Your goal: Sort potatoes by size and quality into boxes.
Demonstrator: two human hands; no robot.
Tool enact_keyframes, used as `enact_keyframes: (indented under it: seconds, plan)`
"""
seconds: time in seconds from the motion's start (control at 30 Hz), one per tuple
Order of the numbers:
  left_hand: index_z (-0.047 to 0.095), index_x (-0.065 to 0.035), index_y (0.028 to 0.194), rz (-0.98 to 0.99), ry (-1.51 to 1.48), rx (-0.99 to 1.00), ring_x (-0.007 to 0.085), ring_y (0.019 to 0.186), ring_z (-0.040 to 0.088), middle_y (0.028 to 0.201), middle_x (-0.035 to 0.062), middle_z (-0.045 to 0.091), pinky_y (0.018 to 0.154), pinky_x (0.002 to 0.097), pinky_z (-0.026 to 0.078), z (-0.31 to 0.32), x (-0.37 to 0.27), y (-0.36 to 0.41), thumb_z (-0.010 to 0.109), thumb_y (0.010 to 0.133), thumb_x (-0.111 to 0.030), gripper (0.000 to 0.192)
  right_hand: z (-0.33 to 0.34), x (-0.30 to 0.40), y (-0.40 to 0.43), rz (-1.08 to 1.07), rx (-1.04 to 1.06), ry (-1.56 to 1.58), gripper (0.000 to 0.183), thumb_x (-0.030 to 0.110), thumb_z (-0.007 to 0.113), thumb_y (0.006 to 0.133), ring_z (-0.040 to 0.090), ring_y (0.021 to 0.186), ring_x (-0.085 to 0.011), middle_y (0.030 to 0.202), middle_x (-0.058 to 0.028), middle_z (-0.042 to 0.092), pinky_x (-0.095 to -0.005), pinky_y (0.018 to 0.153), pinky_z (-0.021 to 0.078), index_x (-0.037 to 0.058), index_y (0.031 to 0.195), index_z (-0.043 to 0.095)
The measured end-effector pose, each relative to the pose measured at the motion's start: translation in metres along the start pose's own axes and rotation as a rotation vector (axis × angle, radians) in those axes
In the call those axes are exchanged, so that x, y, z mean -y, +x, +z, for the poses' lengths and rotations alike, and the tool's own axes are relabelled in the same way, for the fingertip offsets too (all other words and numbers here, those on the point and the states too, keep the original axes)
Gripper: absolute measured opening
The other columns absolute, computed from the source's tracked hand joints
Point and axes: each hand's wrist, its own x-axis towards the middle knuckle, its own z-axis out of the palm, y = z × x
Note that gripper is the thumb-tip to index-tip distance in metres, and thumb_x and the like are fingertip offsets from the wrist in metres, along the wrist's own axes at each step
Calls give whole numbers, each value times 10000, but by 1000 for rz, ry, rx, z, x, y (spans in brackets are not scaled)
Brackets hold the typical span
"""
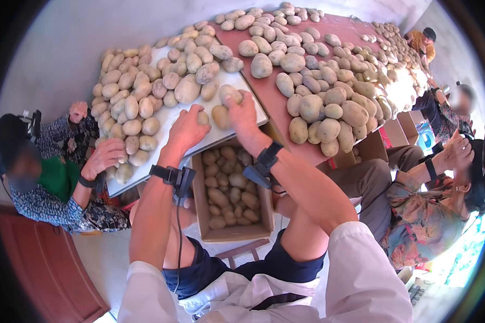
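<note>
My left hand (188,128) is curled around a small potato (203,118) above the near part of a white board (182,139). Just to its right, my right hand (244,115) grips a pale potato (229,93) between thumb and fingers. A second, slightly blurred potato (220,117) sits against that hand; I cannot tell whether it is held or resting on the board. Behind both hands, a large potato (187,89) lies at the front of a heap. Between my knees, below the board's edge, stands a cardboard box (234,234) with many potatoes inside.
Another potato heap (335,97) covers much of the red tabletop (266,91) on the right. At the left, a co-worker's hand (105,157) touches potatoes on the board's edge. A person in a floral shirt (424,214) sits close on my right. Others sit farther back.
</note>
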Motion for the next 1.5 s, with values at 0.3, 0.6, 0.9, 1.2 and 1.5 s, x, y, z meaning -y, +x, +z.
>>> enact_keyframes:
  seconds: [0.3,0.6,0.9,1.2,1.5]
  plan:
    - [491,-194,1564,-38,68,6,473,1236,605,1324,271,555,1069,488,495,-15,9,-27,831,839,-399,827,43,39,-42,186,66,40,603,328,647,994,565,1272,-472,1382,-327,522,-490,1098,464,-13,1451,450]
    - [528,-218,1528,-60,159,38,451,1269,617,1441,271,511,1057,478,514,-18,16,-21,819,759,-588,902,10,9,-13,193,292,-46,659,387,761,895,686,1185,-415,1237,-291,700,-471,1017,539,-20,1374,564]
    - [560,-166,1512,-13,122,65,435,1215,630,1383,274,527,1047,468,512,-10,23,-17,844,704,-561,943,-95,29,-53,-16,874,-592,450,346,742,917,691,893,-213,1029,-81,742,-358,796,555,59,1263,708]
    - [600,-187,1455,69,107,63,410,1132,648,1253,221,574,973,467,519,-12,15,-28,853,744,-520,825,-46,39,-41,-218,568,-551,453,312,683,933,727,841,-294,964,-184,758,-414,774,590,43,1297,696]
    - [627,-204,1394,231,195,64,403,1063,642,1168,200,579,910,478,514,-1,13,-33,838,797,-481,691,-24,36,-21,-68,834,-447,649,414,796,818,640,538,-206,779,-143,714,-340,538,544,-8,1295,671]
